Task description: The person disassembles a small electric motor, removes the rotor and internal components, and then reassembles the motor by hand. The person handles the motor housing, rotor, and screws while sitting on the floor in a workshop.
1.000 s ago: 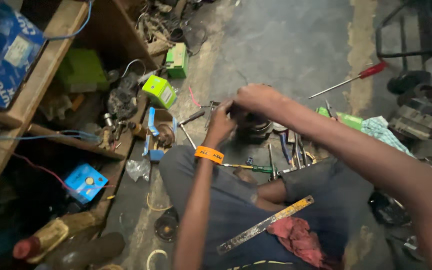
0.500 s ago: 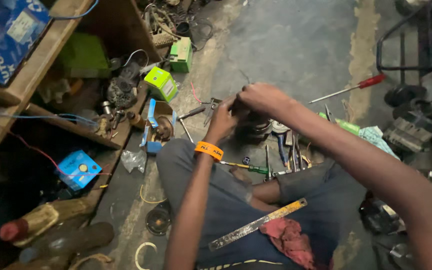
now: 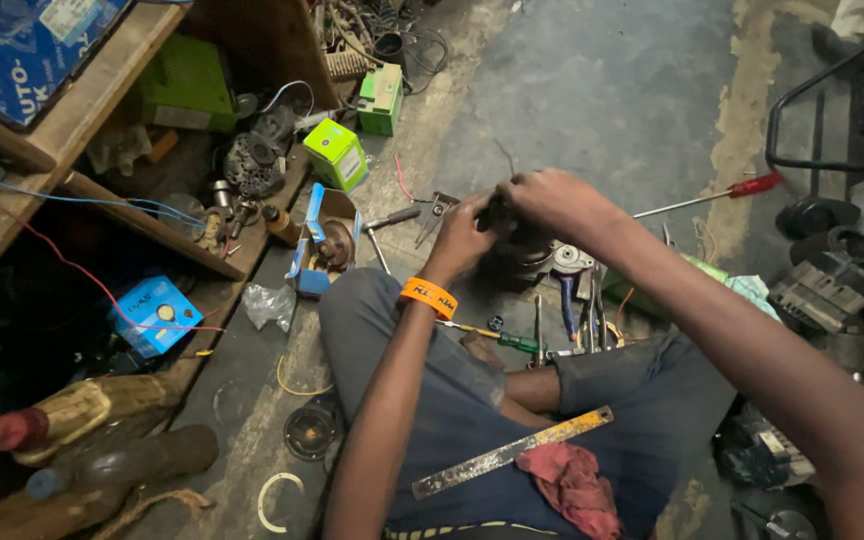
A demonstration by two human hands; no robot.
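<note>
- A dark, rounded metal motor part is being gripped from both sides above the grey concrete floor, just in front of the person's crossed legs.
- The left hand, with an orange band worn at its wrist, is being kept curled against the part's left side; its fingers are being held closed on it.
- The right hand is being laid over the top of the part, with its fingers bent down and closed around it; how far the fingertips reach underneath cannot be told.
- Most of the part is being hidden by the two hands, so its exact shape cannot be told.
- A long, worn metal ruler with a yellowish end is being carried across the lap, and a crumpled red rag is lying just beside it.
- A red-handled screwdriver is lying on the floor to the right of the hands, well apart from them.
- A green-handled screwdriver and several loose metal tools are lying on the floor just below the part.
- A small bright green cardboard box is standing to the left, near a wooden shelf.
</note>
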